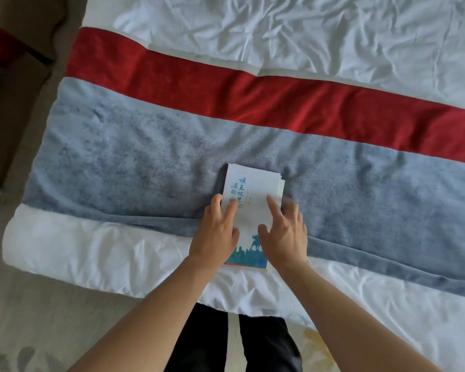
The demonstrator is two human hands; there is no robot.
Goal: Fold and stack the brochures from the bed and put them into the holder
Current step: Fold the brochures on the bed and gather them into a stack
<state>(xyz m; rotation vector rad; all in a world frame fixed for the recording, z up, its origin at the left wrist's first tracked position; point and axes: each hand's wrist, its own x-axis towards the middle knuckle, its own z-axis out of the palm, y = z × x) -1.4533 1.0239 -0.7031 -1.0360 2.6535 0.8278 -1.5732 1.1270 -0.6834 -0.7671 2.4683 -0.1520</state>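
Observation:
A stack of folded brochures (249,189), white with blue characters and a blue picture at the near end, lies on the blue-grey blanket (118,162) near the bed's front edge. Page edges stick out a little at its far right corner. My left hand (216,232) rests flat on the stack's left side, fingers spread. My right hand (285,232) presses on the right side, slightly blurred, with fingers apart. Neither hand has the stack lifted. No holder is in view.
A red band (253,98) crosses the bed beyond the blanket, with crumpled white sheet (306,30) behind it. A white duvet edge (91,251) runs along the front. Floor and dark furniture (14,76) lie to the left. My legs stand at the bed's edge.

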